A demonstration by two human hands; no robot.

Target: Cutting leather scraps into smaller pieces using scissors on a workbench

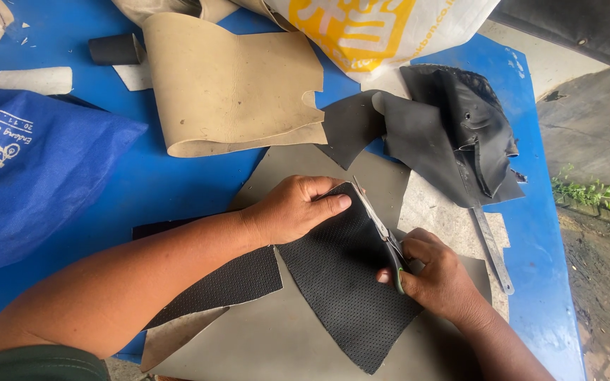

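Observation:
My left hand pinches the upper corner of a black perforated leather piece that lies on a grey sheet. Along that piece's right edge run the blades of a pair of scissors, held in my right hand by their green handle. A second perforated black piece rests under my left forearm.
On the blue table lie a tan leather sheet, crumpled black leather scraps, a blue cloth bag, a white and yellow plastic bag, a metal ruler and small rolls at the back left. The table's right edge drops to bare ground.

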